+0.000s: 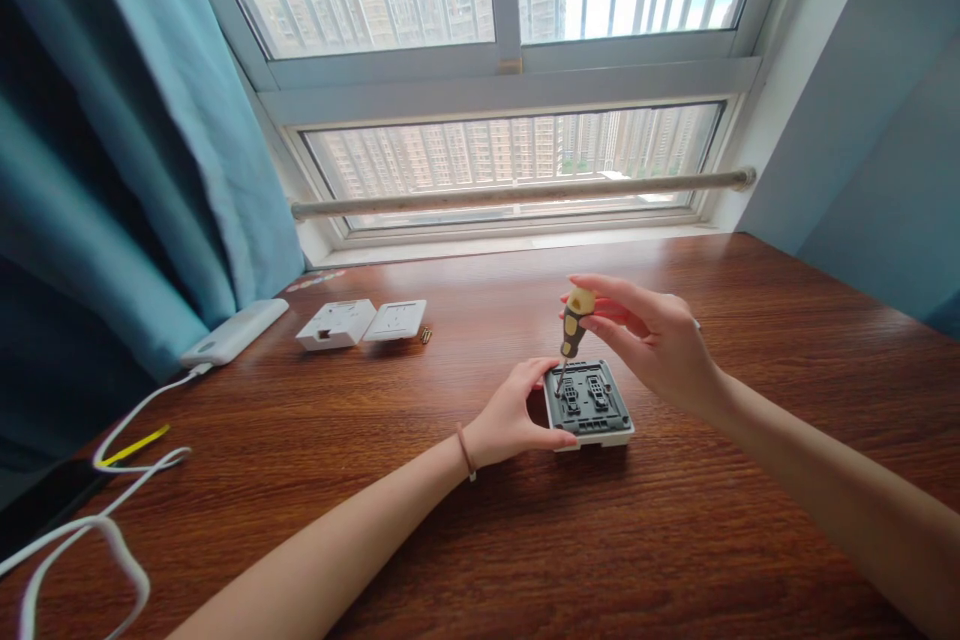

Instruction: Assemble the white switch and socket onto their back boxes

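Left hand (517, 420) braces the square grey-faced unit (589, 425) on the worktop (360, 510), right of centre; thumb on the near-left corner, fingers curled round the far-left edge, so grasping it by its left side only. Right hand (660, 340) has its fingers pinched round the handle of the screwdriver (574, 325), shaft tilted slightly, tip down at the left part of the grey face. Can't tell if the tip is seated in a screw or only resting there; too small.

Main risk: slip. A tilted shaft could make the tip ride out, scratch the grey face or skid left into the bracing fingers, which are close by. Second: the right side of the unit is unheld, so hard turning could swivel it on the smooth wood. Third: a loose screw could roll off; small brass-coloured screws (426, 335) lie bare just right of the white plate (397, 321), no dish, so a knock could scatter them. White box (336, 325) left of that, well apart from the hands, low risk.
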A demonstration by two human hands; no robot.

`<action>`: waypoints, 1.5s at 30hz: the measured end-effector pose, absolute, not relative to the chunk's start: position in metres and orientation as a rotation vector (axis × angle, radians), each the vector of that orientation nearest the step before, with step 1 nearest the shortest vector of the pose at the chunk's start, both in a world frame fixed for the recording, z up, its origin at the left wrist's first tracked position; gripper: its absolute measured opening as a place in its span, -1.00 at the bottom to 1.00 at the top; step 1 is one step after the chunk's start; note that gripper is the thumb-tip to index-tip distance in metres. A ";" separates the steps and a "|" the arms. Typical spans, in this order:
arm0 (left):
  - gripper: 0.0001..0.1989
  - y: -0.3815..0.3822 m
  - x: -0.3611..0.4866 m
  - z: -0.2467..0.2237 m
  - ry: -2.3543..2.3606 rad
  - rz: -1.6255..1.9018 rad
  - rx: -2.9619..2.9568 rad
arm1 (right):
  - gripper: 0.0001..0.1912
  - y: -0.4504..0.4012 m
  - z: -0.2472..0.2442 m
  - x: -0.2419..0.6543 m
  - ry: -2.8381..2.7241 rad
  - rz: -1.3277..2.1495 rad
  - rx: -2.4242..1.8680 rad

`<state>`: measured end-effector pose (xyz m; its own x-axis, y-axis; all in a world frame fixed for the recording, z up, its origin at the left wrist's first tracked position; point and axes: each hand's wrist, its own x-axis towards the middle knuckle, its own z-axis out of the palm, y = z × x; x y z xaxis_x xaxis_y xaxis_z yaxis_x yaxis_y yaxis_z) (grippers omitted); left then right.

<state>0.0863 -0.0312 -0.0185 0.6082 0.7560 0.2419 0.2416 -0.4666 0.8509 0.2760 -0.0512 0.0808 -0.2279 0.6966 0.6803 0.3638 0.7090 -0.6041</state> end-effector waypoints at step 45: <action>-0.17 -0.030 0.085 -0.023 0.804 0.801 2.050 | -0.10 -0.048 0.011 0.324 -2.174 1.058 -1.254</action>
<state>0.0847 -0.0305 -0.0234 0.6017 0.7544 0.2625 0.2645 -0.4982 0.8257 0.3245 -0.0481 0.0109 -0.5081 0.8611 -0.0185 0.5458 0.3054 -0.7803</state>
